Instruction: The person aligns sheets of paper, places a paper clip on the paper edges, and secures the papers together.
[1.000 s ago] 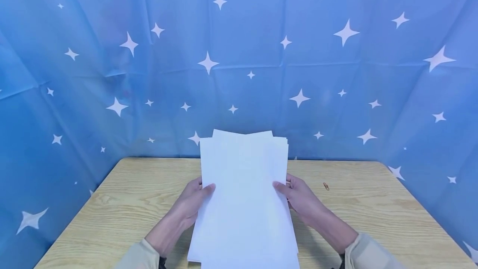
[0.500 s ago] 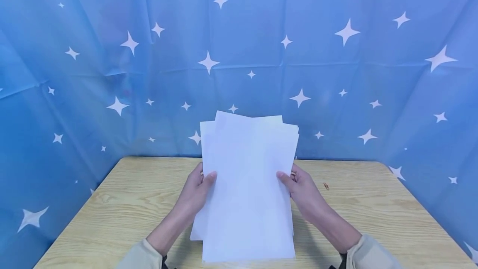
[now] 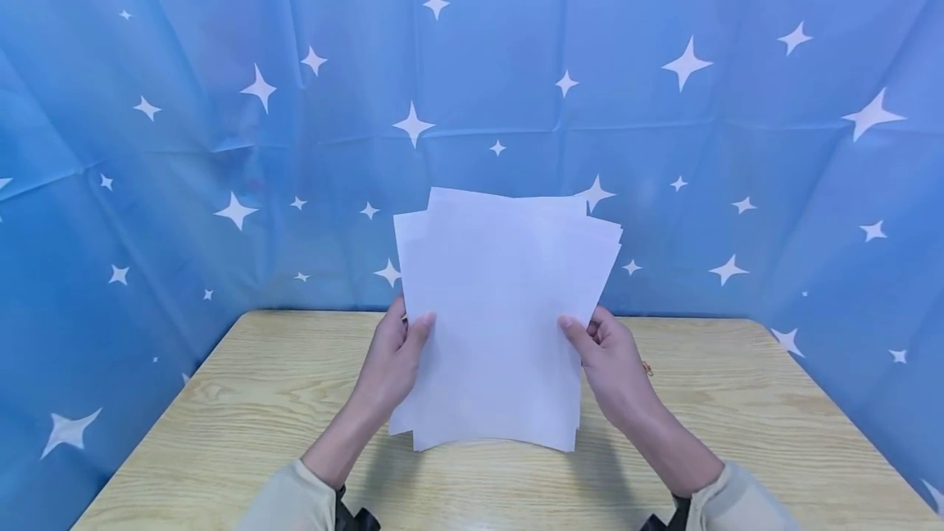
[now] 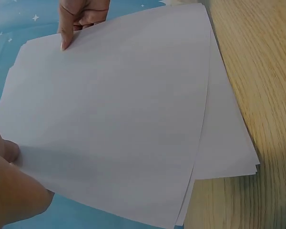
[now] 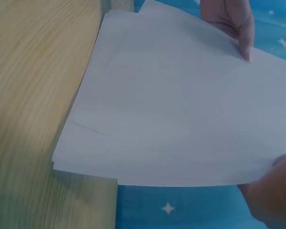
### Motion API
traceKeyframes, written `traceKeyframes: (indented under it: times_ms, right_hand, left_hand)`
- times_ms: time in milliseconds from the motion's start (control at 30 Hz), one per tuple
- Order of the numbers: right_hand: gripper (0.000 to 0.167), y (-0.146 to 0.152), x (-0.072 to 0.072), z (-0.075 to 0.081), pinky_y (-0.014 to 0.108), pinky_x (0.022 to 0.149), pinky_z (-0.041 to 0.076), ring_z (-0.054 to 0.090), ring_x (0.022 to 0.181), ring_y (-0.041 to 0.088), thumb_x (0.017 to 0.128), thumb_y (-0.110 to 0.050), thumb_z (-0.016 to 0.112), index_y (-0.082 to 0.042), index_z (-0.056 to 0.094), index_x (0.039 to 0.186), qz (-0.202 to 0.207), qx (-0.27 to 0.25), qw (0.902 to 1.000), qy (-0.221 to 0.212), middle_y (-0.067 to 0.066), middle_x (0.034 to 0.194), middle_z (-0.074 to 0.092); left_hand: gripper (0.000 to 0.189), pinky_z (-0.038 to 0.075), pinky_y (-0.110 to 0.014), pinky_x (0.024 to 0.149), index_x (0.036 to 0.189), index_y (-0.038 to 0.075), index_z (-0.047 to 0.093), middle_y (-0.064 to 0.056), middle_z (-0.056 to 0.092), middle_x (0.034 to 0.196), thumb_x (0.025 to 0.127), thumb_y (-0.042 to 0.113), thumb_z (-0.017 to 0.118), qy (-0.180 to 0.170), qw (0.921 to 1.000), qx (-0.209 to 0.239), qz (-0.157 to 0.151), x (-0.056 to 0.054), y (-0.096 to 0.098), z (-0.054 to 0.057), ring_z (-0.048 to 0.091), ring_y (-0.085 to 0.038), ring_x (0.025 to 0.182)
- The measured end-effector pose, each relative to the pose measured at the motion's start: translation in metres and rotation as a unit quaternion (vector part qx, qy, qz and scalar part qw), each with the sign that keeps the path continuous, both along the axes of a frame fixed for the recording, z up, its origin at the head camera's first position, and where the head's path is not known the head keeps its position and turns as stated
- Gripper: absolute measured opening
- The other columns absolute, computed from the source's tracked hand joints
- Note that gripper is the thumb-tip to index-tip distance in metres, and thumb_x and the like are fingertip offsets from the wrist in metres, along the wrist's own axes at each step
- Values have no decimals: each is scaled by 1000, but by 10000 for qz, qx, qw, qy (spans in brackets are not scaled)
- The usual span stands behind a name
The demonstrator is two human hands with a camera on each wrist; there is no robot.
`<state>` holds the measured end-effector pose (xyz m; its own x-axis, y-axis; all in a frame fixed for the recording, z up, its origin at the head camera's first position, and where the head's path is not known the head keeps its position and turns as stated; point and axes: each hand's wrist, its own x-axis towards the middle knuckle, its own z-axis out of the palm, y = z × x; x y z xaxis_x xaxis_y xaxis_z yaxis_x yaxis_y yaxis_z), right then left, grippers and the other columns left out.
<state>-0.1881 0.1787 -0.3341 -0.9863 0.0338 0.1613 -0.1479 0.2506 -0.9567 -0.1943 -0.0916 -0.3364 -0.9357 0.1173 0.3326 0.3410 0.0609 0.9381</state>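
Note:
Several white paper sheets (image 3: 497,318) stand tilted up above the table, fanned unevenly so that their corners stick out at top and bottom. My left hand (image 3: 393,355) pinches their left edge, thumb on the front face and fingers behind. On the opposite edge my right hand (image 3: 608,355) grips the sheets the same way. Both wrist views show the papers (image 4: 119,105) bowed slightly between the two hands. The fingers behind the sheets are mostly hidden.
A small orange paper clip (image 3: 647,368) lies on the wooden table (image 3: 295,383), partly covered by my right hand. Behind the table hangs a blue curtain (image 3: 332,170) with white stars.
Both hands have raised the sheets off the table and tilted them more upright. The sheets' tops now fan wider, and their lower edges show above the tabletop.

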Motion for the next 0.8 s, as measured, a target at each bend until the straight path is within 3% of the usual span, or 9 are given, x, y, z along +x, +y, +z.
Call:
traceKeyframes:
  times_ms: [267, 433, 533, 633, 800]
  right_hand:
    - [40, 2, 3, -2, 32, 50, 31, 31, 60, 15, 98, -36, 57, -7, 55, 125, -152, -15, 9997, 212, 6, 72, 37]
    - [40, 2, 4, -3, 30, 49, 32, 33, 59, 15, 98, -38, 57, -7, 56, 122, -248, 88, 9994, 240, 8, 73, 40]
    - [41, 1, 4, -5, 27, 55, 40, 45, 69, 15, 98, -39, 56, -7, 55, 124, -325, 80, 9992, 225, 10, 84, 54]
    - [44, 1, 5, -8, 26, 67, 48, 55, 88, 17, 99, -40, 54, -6, 54, 128, -349, 13, 9991, 223, 12, 103, 63]
    - [45, 2, 7, -14, 30, 72, 53, 61, 94, 20, 99, -41, 52, -7, 54, 128, -328, -35, 9992, 242, 14, 106, 64]
  left_hand:
    - [32, 49, -41, 92, 136, 14, 42, -9, 59, 123, 105, 21, 44, 162, 9996, 1, -217, -1, 2, -1, 61, -21, 110]
    - [32, 51, -40, 89, 135, 16, 43, -9, 61, 119, 104, 24, 44, 135, 9996, 5, -255, -1, 2, -4, 64, -23, 105]
    - [32, 52, -41, 87, 135, 16, 44, -10, 62, 118, 105, 24, 44, 161, 9992, 85, -352, -1, 4, -7, 64, -25, 104]
    - [33, 50, -40, 92, 137, 16, 44, -9, 59, 123, 105, 24, 43, 237, 9989, 72, -387, -1, 6, -11, 61, -23, 110]
    - [33, 45, -40, 98, 136, 16, 45, -7, 57, 125, 105, 26, 43, 226, 9993, 64, -290, -1, 10, -21, 58, -19, 115]
